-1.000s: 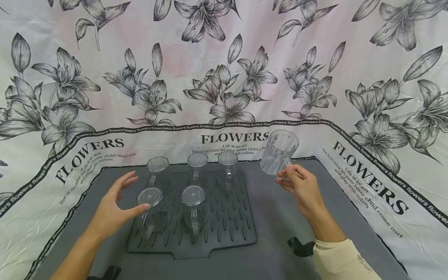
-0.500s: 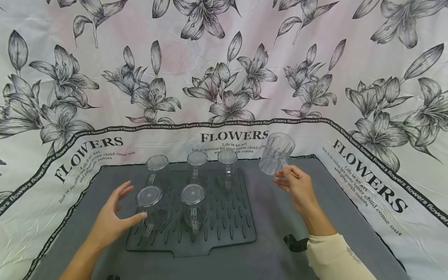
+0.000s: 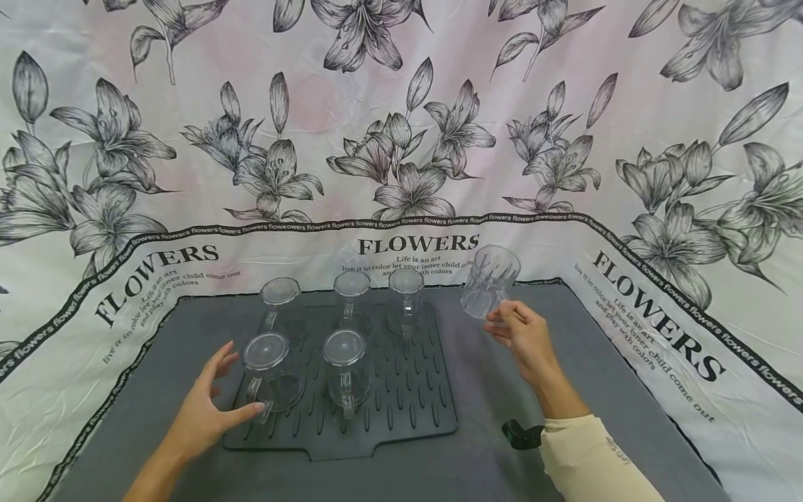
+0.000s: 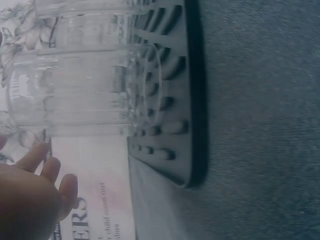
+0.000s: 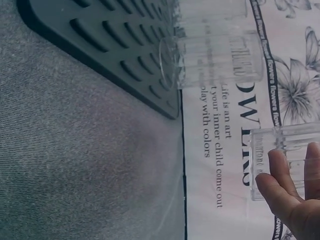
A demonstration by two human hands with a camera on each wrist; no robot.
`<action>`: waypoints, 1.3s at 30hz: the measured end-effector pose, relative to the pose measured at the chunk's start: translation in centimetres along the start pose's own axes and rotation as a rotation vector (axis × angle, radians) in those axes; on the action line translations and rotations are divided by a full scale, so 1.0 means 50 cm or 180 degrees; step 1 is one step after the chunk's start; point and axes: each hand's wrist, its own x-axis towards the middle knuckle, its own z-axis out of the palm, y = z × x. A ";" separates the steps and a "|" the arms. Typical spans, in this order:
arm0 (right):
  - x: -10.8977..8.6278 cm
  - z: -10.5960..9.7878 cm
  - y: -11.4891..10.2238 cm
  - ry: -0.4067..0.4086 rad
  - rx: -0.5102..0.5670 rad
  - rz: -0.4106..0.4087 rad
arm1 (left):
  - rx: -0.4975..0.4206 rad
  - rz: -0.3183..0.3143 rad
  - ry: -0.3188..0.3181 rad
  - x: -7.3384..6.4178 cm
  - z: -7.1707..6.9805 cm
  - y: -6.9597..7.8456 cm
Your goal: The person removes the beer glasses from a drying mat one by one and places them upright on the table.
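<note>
My right hand [image 3: 523,338] pinches the handle of a clear mug [image 3: 489,279], held in the air beyond the mat's right side, mouth up and slightly tilted. In the right wrist view, fingers [image 5: 280,192] show in front of this mug [image 5: 265,150]. My left hand [image 3: 203,408] is spread beside the front-left clear mug [image 3: 270,376], thumb near its handle; whether it touches cannot be told. The left wrist view has the left hand [image 4: 37,195] apart from the mug [image 4: 85,90]. Upside down on the dark ribbed drying mat [image 3: 414,418], several mugs stand, including the front-middle mug [image 3: 345,359].
Three mugs form the back row: left [image 3: 281,296], middle [image 3: 353,293] and right [image 3: 406,300]. A grey cloth-covered table [image 3: 464,467] lies under the mat. Flower-printed fabric [image 3: 414,160] walls in the back and sides. A black strap piece [image 3: 521,435] sits at my right wrist.
My right hand has drifted slightly left and down with the mug, which stands more upright. My left hand has lowered along the front-left mug's side. The mugs on the mat stay put.
</note>
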 end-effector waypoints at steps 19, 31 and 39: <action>0.022 -0.003 0.050 0.0038 -0.0036 0.0013 | 0.0350 -0.0319 -0.0187 -0.023 0.030 -0.083; 0.031 -0.003 0.060 0.0078 0.0003 0.0178 | 0.0681 -0.0511 -0.0317 -0.032 0.044 -0.115; 0.033 -0.001 0.068 0.0095 0.0030 0.0241 | 0.0861 -0.0657 -0.0341 -0.034 0.054 -0.117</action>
